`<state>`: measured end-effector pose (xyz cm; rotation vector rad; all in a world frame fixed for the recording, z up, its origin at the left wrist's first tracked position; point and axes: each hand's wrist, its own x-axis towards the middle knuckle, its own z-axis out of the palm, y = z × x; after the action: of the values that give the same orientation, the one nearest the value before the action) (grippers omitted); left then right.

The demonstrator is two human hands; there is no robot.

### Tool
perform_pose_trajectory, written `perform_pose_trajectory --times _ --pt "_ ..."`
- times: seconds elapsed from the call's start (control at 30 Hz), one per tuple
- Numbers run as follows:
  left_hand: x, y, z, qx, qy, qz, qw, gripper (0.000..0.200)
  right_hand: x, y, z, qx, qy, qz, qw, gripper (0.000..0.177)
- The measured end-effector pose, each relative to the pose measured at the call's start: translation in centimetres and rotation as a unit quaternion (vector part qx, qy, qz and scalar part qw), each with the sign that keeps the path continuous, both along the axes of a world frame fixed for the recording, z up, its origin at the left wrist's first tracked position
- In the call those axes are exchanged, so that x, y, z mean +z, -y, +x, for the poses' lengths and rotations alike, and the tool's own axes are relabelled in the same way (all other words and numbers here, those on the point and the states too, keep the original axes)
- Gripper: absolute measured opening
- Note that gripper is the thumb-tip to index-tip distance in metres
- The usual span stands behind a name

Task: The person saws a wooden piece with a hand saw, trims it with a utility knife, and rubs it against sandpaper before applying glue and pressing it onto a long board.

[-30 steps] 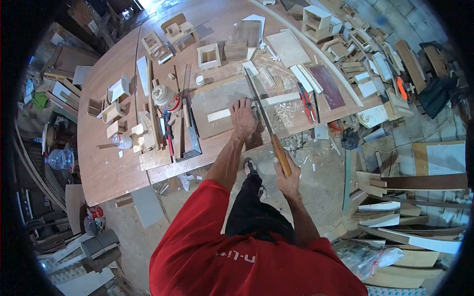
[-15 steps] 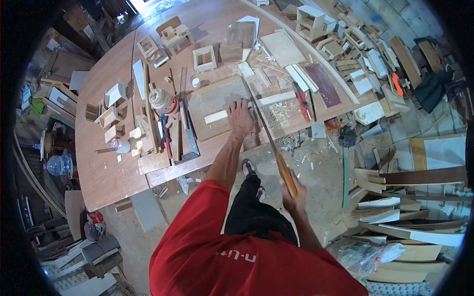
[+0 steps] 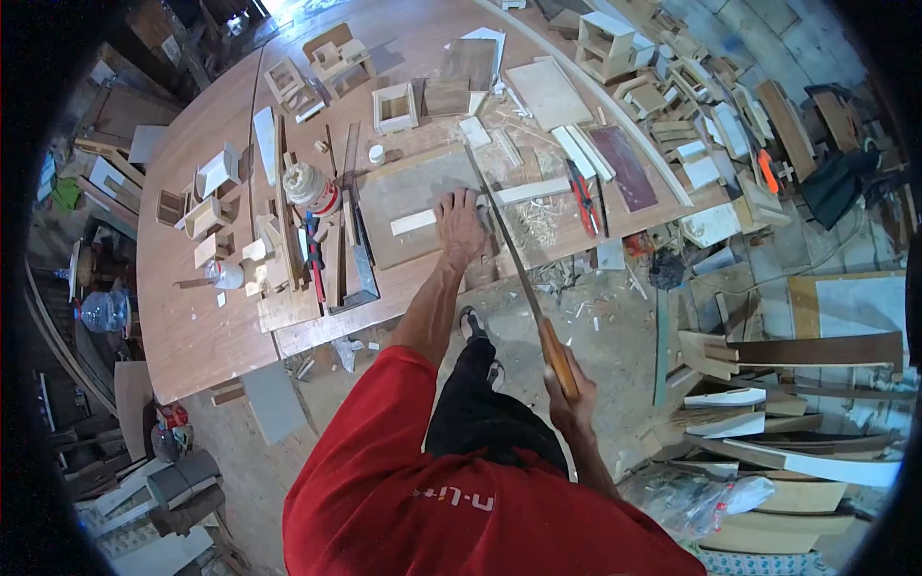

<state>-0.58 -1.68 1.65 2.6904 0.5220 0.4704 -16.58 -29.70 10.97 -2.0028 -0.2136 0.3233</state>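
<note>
My right hand (image 3: 572, 390) is closed around the wooden handle of a handsaw (image 3: 516, 252). Its long, narrow blade slants up and left over the table's front edge, lying across a pale wood strip (image 3: 538, 189). Just left of the blade, my left hand (image 3: 461, 230) presses the strip down, fingers bent over it. The strip's left end sticks out past that hand, over a flat grey-brown board (image 3: 413, 184) on the table. Where blade and strip meet is partly covered by my fingers and the blade.
Shavings (image 3: 540, 228) lie right of the saw, beside red-handled pliers (image 3: 584, 202). Left of the board are a metal square (image 3: 363, 283) and a glue-stained jar (image 3: 312, 188). Small wooden furniture models (image 3: 395, 108) stand farther back on the table (image 3: 192, 326). Offcuts crowd the right floor.
My right hand has drawn the saw back a little toward my body. My left hand stays on the strip. The whole view has shifted slightly.
</note>
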Motion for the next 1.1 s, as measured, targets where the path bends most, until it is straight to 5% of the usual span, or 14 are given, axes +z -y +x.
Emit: perform_pose_trajectory --times 0.13,0.23,0.5,0.57,0.8,0.9,1.0,1.1 --pt "-0.2 0.2 -0.3 0.002 0.024 0.007 1.0 0.032 -0.1 -0.5 0.5 0.02 0.068 -0.032 0.997 0.043" --pt "-0.1 0.2 -0.3 0.0 0.012 -0.009 1.0 0.032 -0.6 -4.5 5.0 0.018 0.0 -0.009 1.0 0.043" --pt "-0.6 0.1 -0.1 0.002 0.014 -0.006 1.0 0.031 -3.2 0.8 -1.4 -0.013 -0.014 0.005 1.0 0.045" --pt "-0.2 -0.2 0.0 -0.004 0.016 -0.01 1.0 0.031 -4.5 -0.2 -0.2 0.001 0.101 0.003 0.995 0.045" --pt "-1.0 -0.2 -0.1 -0.002 0.005 0.009 1.0 0.032 -4.9 -2.4 2.6 0.011 0.0 0.064 0.998 0.046" --pt "-1.1 -0.2 0.2 -0.002 0.011 -0.002 1.0 0.033 -5.3 0.5 -0.4 0.012 0.037 -0.025 0.999 0.047" --pt "-1.0 -0.4 0.0 -0.014 0.014 0.006 1.0 0.034 -3.8 -1.0 0.7 0.003 -0.053 -0.045 0.998 0.046" --pt "-0.5 0.0 -0.3 -0.009 0.014 0.012 1.0 0.034 -4.9 -3.9 4.3 0.003 0.087 0.068 0.994 0.045"
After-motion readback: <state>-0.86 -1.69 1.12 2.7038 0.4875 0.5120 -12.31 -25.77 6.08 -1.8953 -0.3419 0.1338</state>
